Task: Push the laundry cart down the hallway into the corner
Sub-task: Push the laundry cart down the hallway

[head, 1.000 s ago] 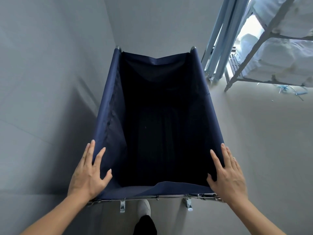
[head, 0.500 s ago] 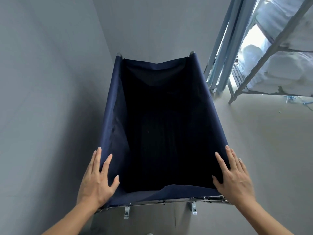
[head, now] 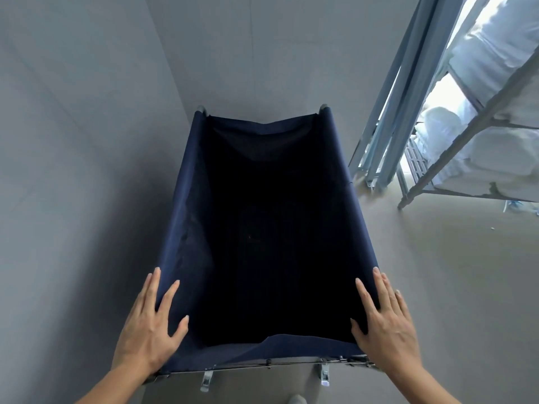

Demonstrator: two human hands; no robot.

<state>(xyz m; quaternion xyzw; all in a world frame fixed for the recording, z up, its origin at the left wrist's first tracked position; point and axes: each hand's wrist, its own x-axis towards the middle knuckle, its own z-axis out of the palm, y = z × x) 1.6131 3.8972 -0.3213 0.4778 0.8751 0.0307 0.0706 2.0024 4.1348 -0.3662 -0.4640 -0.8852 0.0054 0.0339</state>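
The laundry cart point(head: 186, 199) is a deep navy fabric bin on a metal frame, and its inside looks dark with nothing visible in it. It stands along the grey left wall point(head: 73, 170), its far end close to the far wall point(head: 256, 53) where the two meet in a corner. My left hand point(head: 150, 330) lies over the near left corner of the rim, fingers along the outside and thumb inside. My right hand point(head: 385, 325) holds the near right corner the same way.
To the right stands a metal rack point(head: 431, 170) stacked with white linens point(head: 495, 147). Blue-grey metal posts point(head: 388, 126) lean beside it, near the cart's far right corner. Bare floor point(head: 437, 272) stretches to the right of the cart. The tip of my shoe point(head: 296, 399) shows below the cart.
The cart has rolled a little further toward the far wall and the rack has slid past on the right. Both hands stay on the near corners.
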